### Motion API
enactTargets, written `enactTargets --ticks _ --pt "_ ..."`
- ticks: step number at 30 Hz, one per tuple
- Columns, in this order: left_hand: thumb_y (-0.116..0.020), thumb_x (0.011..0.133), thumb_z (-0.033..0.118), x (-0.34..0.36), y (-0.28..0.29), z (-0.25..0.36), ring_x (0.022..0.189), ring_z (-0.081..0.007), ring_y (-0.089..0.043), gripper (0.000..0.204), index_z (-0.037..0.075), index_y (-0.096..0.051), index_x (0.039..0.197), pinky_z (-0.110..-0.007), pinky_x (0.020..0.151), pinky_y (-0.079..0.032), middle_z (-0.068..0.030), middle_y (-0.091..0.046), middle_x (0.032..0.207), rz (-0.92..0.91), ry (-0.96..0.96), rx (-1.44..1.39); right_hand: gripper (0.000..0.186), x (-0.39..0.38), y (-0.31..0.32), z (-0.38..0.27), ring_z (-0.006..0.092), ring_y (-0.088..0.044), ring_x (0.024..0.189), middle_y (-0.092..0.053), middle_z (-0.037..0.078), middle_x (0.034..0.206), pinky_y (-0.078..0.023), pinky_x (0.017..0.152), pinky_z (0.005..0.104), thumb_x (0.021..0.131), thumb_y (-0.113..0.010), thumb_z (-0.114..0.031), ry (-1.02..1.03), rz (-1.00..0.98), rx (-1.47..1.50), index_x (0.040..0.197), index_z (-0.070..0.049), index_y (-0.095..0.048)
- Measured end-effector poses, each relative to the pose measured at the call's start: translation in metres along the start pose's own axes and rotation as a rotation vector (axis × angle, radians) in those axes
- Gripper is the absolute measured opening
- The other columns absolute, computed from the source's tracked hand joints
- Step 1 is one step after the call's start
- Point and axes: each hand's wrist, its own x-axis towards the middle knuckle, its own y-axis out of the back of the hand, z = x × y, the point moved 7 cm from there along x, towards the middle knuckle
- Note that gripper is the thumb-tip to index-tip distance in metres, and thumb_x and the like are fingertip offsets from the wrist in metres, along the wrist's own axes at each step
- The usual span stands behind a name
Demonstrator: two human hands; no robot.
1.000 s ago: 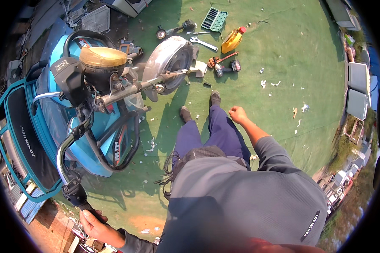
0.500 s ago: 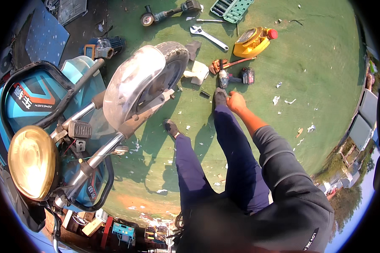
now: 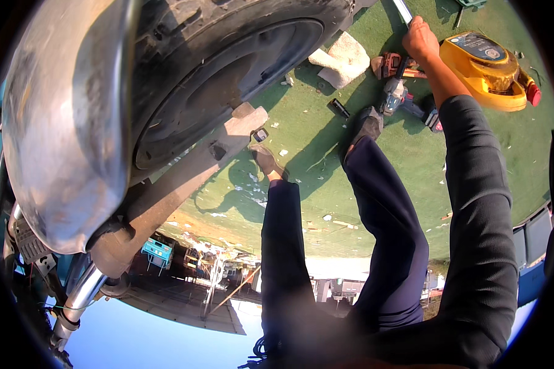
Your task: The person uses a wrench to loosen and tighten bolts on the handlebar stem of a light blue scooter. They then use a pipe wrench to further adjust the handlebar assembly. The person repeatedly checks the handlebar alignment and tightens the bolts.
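Reaching down past the front wheel [image 3: 228, 80] and its chrome fender [image 3: 68, 123], far left of the fingers, the right hand [image 3: 420, 38] closes on a metal wrench [image 3: 403, 11] lying on the green mat [image 3: 326, 147]. Grip mid-handle, lift straight. Yellow jug [image 3: 483, 67], just right, capped; contents unseen. Left hand not visible.

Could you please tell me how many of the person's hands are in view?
1: the right hand at the top, gripping a wrench. The left hand is out of view.
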Motion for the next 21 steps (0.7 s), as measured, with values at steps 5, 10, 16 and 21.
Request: enactTargets --ticks 5,10,16,21 --pt "-0.051 0.098 0.039 0.041 0.027 -0.061 0.07 -0.0117 -0.046 0.038 0.005 -0.065 0.107 -0.028 0.066 -0.039 0.0001 -0.056 0.082 -0.024 0.115 -0.029 0.026 -0.034 0.03 -0.04 0.0476 -0.065 0.086 -0.067 0.031 0.089 -0.051 0.078 0.0502 0.077 -0.051 -0.015 -0.061 -0.17 0.437 0.091 0.004 -0.063" --pt "-0.051 0.098 0.036 0.101 0.047 -0.137 0.072 -0.0118 -0.046 0.034 0.006 -0.065 0.105 -0.029 0.07 -0.04 0.0006 -0.056 0.084 -0.088 0.282 -0.228 0.015 -0.197 0.079 -0.042 0.0122 -0.042 0.045 -0.045 -0.001 0.057 -0.033 0.041 0.0323 0.086 -0.053 -0.016 -0.498 -0.329 1.138 0.074 -0.007 -0.055" --pt "-0.044 0.101 0.033 0.131 0.041 -0.238 0.08 -0.0121 -0.052 0.039 0.002 -0.066 0.111 -0.029 0.073 -0.042 -0.003 -0.064 0.096 -0.214 0.331 -0.295 0.018 -0.41 0.222 -0.072 0.0072 -0.042 0.044 -0.051 0.0 0.064 -0.034 0.04 0.0231 0.099 -0.055 -0.018 -0.158 -0.265 1.406 0.083 -0.009 -0.052" --pt "-0.044 0.104 0.03 0.088 0.034 -0.175 0.088 -0.0135 -0.055 0.039 -0.001 -0.064 0.117 -0.029 0.079 -0.044 -0.0062 -0.064 0.103 -0.285 0.216 -0.657 0.04 -0.426 0.322 -0.13 0.0057 -0.041 0.043 -0.047 -0.003 0.059 -0.031 0.038 0.0225 0.1 -0.058 -0.043 -0.216 -0.004 1.419 0.084 -0.007 -0.057"
